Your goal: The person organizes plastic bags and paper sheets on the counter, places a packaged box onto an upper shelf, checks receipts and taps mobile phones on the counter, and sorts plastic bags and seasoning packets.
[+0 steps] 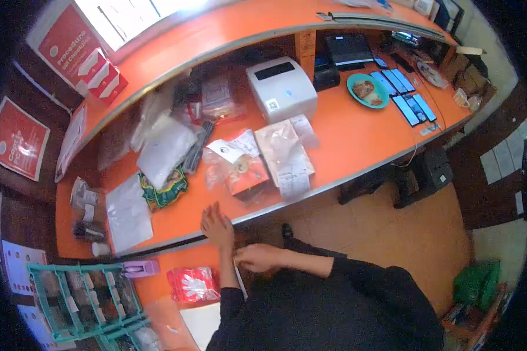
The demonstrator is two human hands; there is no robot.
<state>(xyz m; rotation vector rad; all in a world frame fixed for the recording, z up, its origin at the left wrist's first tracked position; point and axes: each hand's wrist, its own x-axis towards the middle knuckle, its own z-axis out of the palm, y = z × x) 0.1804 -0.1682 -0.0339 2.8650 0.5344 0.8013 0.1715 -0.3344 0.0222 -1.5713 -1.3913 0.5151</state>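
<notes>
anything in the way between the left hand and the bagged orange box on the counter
Nothing visible stands between the left hand and the orange box, just counter surface. The green packet lies off to the left, and the right hand is outside that path.

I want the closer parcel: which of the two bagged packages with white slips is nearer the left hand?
The red-orange package, just beyond the left hand; the light-brown package sits farther right.
</notes>
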